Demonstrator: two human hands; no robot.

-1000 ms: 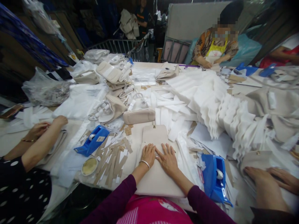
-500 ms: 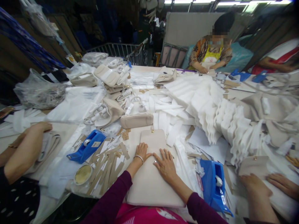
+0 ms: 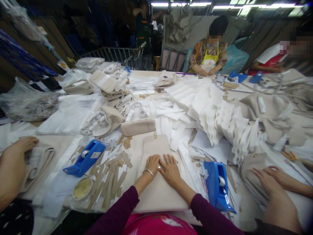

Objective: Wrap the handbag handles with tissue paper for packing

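Observation:
A flat beige leather bag (image 3: 161, 195) lies in front of me, its narrower flap part pointing away and a small gold clasp (image 3: 155, 136) at the far end. My left hand (image 3: 152, 165), with a bracelet at the wrist, lies palm down on the bag's middle, fingers stretched forward. Right beside it my right hand (image 3: 170, 171), wearing a ring, presses flat on the same leather with its fingers spread. The two hands meet at the thumbs, and neither grasps anything. Just past the clasp stands another beige bag (image 3: 138, 126) with wrapped handles.
Blue tape dispensers stand on the left (image 3: 85, 158) and right (image 3: 217, 182). Cardboard strips (image 3: 110, 178) and a round tin (image 3: 82, 188) lie to the left. White foam sheets (image 3: 202, 107) are heaped ahead. Co-workers' hands touch bags at the left (image 3: 14, 163) and right (image 3: 271, 182).
My left hand has slid right and nearer to me, up against my right hand. The view has shifted slightly. At the right, a co-worker's bag has tilted up and the hands there have moved.

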